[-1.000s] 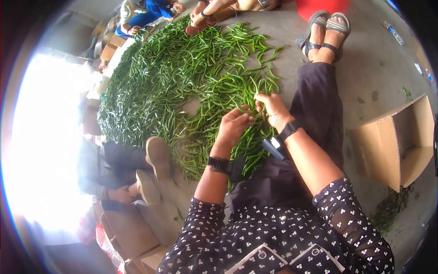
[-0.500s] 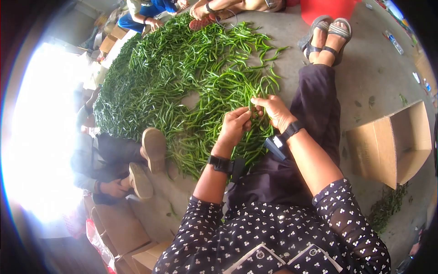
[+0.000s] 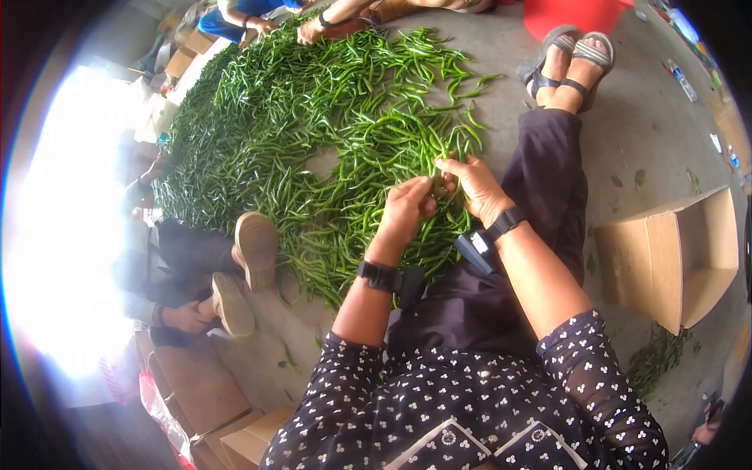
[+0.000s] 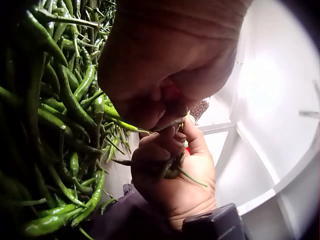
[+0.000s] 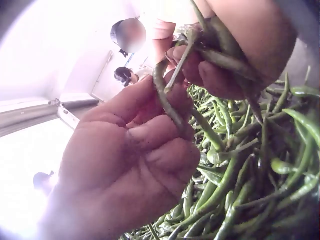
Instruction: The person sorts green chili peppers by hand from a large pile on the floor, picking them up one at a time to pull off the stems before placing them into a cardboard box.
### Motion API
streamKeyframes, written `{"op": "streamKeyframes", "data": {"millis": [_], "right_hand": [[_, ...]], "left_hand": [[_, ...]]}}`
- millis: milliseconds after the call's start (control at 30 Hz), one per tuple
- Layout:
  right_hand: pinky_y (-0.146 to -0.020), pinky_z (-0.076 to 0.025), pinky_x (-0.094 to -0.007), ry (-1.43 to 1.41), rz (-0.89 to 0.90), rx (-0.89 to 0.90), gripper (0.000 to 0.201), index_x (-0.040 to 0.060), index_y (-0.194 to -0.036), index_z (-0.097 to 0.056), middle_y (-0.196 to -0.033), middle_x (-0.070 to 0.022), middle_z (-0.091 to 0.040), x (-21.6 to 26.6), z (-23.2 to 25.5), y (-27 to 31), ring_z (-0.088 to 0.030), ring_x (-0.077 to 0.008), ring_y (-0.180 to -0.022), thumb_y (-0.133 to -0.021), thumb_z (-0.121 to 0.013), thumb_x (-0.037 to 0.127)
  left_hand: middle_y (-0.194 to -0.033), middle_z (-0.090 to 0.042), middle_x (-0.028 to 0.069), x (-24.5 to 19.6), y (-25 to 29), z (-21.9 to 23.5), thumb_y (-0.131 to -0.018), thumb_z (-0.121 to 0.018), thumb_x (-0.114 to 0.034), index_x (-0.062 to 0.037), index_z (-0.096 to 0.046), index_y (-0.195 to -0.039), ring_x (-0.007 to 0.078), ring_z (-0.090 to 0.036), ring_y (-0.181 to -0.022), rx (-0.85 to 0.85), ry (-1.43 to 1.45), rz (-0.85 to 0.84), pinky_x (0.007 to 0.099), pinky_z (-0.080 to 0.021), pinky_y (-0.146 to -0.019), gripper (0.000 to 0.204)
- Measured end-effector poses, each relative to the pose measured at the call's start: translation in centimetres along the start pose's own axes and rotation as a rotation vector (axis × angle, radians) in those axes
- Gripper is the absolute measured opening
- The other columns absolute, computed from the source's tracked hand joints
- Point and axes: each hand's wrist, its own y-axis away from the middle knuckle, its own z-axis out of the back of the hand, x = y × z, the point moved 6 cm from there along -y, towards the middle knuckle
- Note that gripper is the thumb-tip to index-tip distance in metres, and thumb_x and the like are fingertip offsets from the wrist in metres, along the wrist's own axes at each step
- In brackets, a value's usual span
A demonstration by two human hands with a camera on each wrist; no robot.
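My left hand [image 3: 406, 207] and right hand [image 3: 475, 186] meet, fingertips close together, over the near right edge of a wide pile of green chilies [image 3: 376, 157]. Curled fingers of the right hand grip several green chilies [image 5: 225, 47], whose stems and tips stick out of the palm. Between the left thumb and fingers a thin curved chili [image 5: 164, 95] is pinched, overlapping the right fingertips in the right wrist view. In the left wrist view, the left hand [image 4: 170, 60] covers part of the right hand [image 4: 185, 185] and its chilies.
An open cardboard box [image 3: 662, 254] stands on the floor to the right, with leafy scraps [image 3: 658, 364] near it. A red tub [image 3: 572, 16] is beyond the sandalled feet [image 3: 568, 66]. Other people sit around the pile; one's shoes [image 3: 254, 251] are at left, near more cardboard [image 3: 200, 384].
The hands stay close together, shifting slightly, with the left fingertips now a little higher. At the far side, another person's hand has come down onto the pile. The head view has shifted slightly.
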Motion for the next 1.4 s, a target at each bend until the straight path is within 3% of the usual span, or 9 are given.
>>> {"op": "streamKeyframes", "data": {"millis": [400,500,567,633,733,867,1133,1267,1400], "right_hand": [[-0.047,-0.038,-0.0215,-0.019,-0.054,-0.05,0.012,0.0114,-0.079,-0.055,-0.065,0.0025,-0.051,-1.1,0.7,-0.6,-0.046,-0.0078,-0.053,-0.075,-0.066,0.015],[-0.045,-0.038,-0.0239,-0.053,-0.049,-0.09,0.013,0.012,-0.078,-0.055,-0.064,0.0022,-0.051,-1.0,1.3,-0.8,-0.047,-0.0085,-0.05,-0.075,-0.066,0.017],[-0.044,-0.038,-0.0246,-0.057,-0.058,-0.111,0.012,0.012,-0.078,-0.055,-0.063,0.002,-0.051,-1.0,1.5,-0.9,-0.047,-0.0091,-0.049,-0.076,-0.066,0.017],[-0.043,-0.039,-0.0259,-0.087,-0.059,-0.082,0.011,0.0121,-0.078,-0.055,-0.062,0.0014,-0.051,-1.1,1.5,-1.1,-0.048,-0.0101,-0.049,-0.076,-0.064,0.017],[-0.043,-0.039,-0.0263,-0.081,-0.076,-0.096,0.011,0.0122,-0.078,-0.055,-0.061,0.0011,-0.05,-1.4,1.6,-1.3,-0.048,-0.0108,-0.048,-0.077,-0.063,0.018],[-0.043,-0.039,-0.0265,-0.089,-0.087,-0.088,0.011,0.0122,-0.078,-0.054,-0.062,0.0008,-0.051,-1.5,1.6,-1.3,-0.048,-0.0111,-0.049,-0.077,-0.064,0.018],[-0.044,-0.04,-0.0277,-0.14,-0.069,-0.098,0.01,0.0118,-0.078,-0.056,-0.063,0.0,-0.051,-1.2,1.3,-1.4,-0.048,-0.0114,-0.05,-0.078,-0.062,0.019],[-0.044,-0.041,-0.0276,-0.108,-0.064,-0.091,0.01,0.0112,-0.078,-0.056,-0.063,-0.0002,-0.052,-1.1,1.3,-1.0,-0.049,-0.0111,-0.05,-0.079,-0.062,0.019],[-0.043,-0.041,-0.0273,-0.127,-0.028,-0.095,0.01,0.0112,-0.077,-0.055,-0.063,0.0001,-0.052,-1.0,1.7,-1.0,-0.049,-0.0109,-0.05,-0.078,-0.062,0.018]], "left_hand": [[-0.067,-0.06,0.0002,-1.8,-1.3,2.4,-0.08,-0.063,-0.019,0.0001,-0.064,-0.091,0.0052,-0.049,-0.054,-0.091,-0.541,-0.148,0.0219,-0.04,-0.049,0.022],[-0.075,-0.066,0.0083,-4.1,-2.1,7.9,-0.075,-0.066,-0.025,-0.0039,-0.065,-0.095,0.014,-0.061,-0.064,-0.416,-0.908,-0.286,0.027,-0.049,-0.062,0.029],[-0.101,-0.06,0.0159,-6.1,-1.4,12.0,-0.072,-0.067,-0.029,-0.0067,-0.064,-0.099,0.0271,-0.058,-0.092,-0.568,-1.072,-0.297,0.0358,-0.046,-0.082,0.035],[-0.129,-0.039,0.0185,-6.9,-0.7,16.9,-0.069,-0.07,-0.033,-0.0106,-0.054,-0.116,0.0315,-0.04,-0.117,-0.696,-1.25,-0.067,0.0444,-0.037,-0.094,0.055],[-0.139,-0.023,0.0223,-6.6,1.0,23.1,-0.062,-0.074,-0.041,-0.0173,-0.037,-0.132,0.0383,-0.021,-0.128,-0.826,-1.368,0.25,0.0519,-0.026,-0.1,0.082],[-0.138,-0.016,0.0296,-4.3,1.5,26.5,-0.056,-0.076,-0.046,-0.0185,-0.029,-0.136,0.0441,-0.012,-0.13,-0.827,-1.323,0.39,0.0529,-0.022,-0.103,0.097],[-0.136,-0.025,0.0226,-4.1,1.5,24.0,-0.057,-0.075,-0.041,-0.0229,-0.034,-0.134,0.0425,-0.033,-0.121,-0.589,-1.469,0.49,0.0466,-0.035,-0.097,0.089],[-0.133,-0.029,0.0219,-3.6,2.1,24.6,-0.057,-0.075,-0.035,-0.0226,-0.037,-0.132,0.0405,-0.04,-0.116,-0.623,-1.428,0.375,0.0415,-0.038,-0.096,0.085],[-0.126,-0.038,0.0202,-3.8,1.4,23.9,-0.061,-0.07,-0.024,-0.0231,-0.043,-0.127,0.0375,-0.046,-0.112,-0.639,-1.413,0.46,0.0394,-0.042,-0.092,0.071]]}}
